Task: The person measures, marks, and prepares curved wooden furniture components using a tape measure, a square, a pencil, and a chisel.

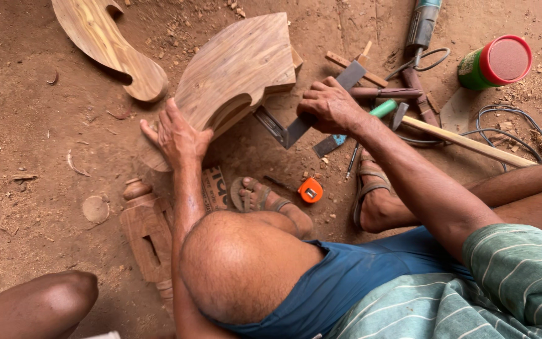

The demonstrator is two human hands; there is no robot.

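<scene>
I sit on a dirt floor with a thick curved wooden piece propped up in front of me. My left hand lies flat on its lower left end, fingers spread. My right hand grips a metal try square set against the right side of the piece, one arm pointing up-right and the other down-left. My left knee and sandalled left foot are below the wood. My right foot is under my right forearm.
A second curved wooden piece lies at top left, and a carved wooden leg by my left arm. Nearby lie an orange tape measure, a green-handled chisel, a long stick, a red-lidded can, a power tool and cables. Another person's knee shows at bottom left.
</scene>
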